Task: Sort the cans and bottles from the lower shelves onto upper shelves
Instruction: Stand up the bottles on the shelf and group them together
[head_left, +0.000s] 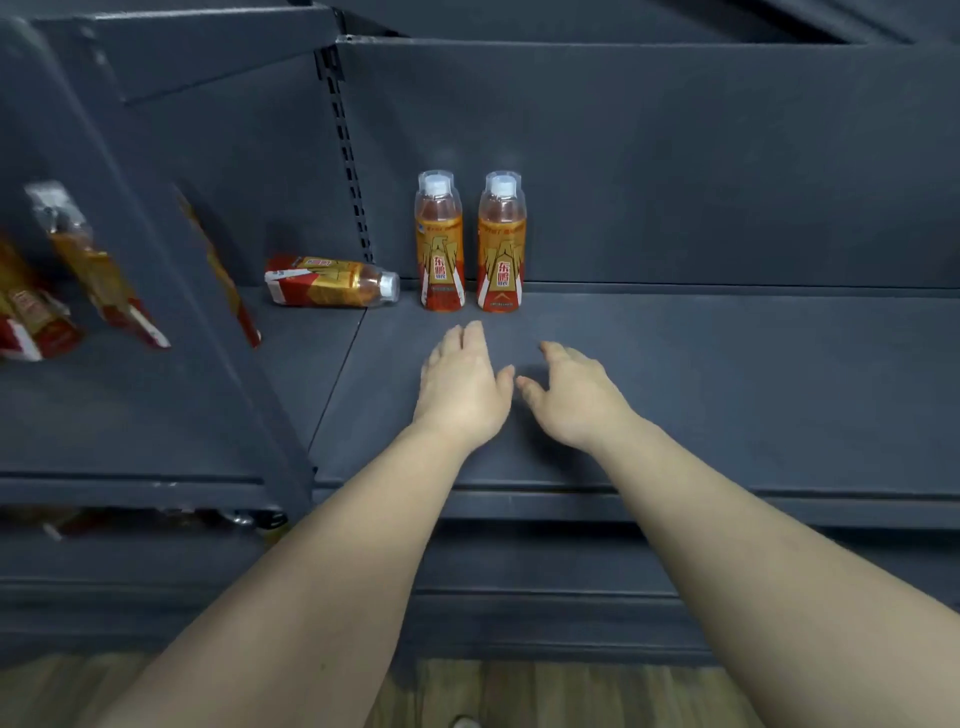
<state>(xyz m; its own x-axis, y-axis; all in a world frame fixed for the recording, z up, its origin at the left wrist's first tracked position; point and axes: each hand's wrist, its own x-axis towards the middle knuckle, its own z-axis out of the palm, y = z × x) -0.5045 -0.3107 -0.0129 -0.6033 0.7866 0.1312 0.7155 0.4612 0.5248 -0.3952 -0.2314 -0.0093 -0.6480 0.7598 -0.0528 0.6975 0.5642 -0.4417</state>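
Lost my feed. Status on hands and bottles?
Left hand and right hand open, empty, over shelf. Left bottle and right bottle upright ahead; fallen bottle further left. Nothing between.

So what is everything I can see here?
Standing bottles: two, orange and gold with white caps, side by side at the shelf's back.
Lying bottle: one, same colours, on its side left of the pair.
Blurred bottles: at least two, red and gold, far-left shelf; too blurred to count.
Shelf: one, dark grey, under the bottles.
Floor: wood-brown, bottom edge.
Left hand: open, holding nothing, in front of the standing bottles.
Right hand: open, holding nothing, beside the left.
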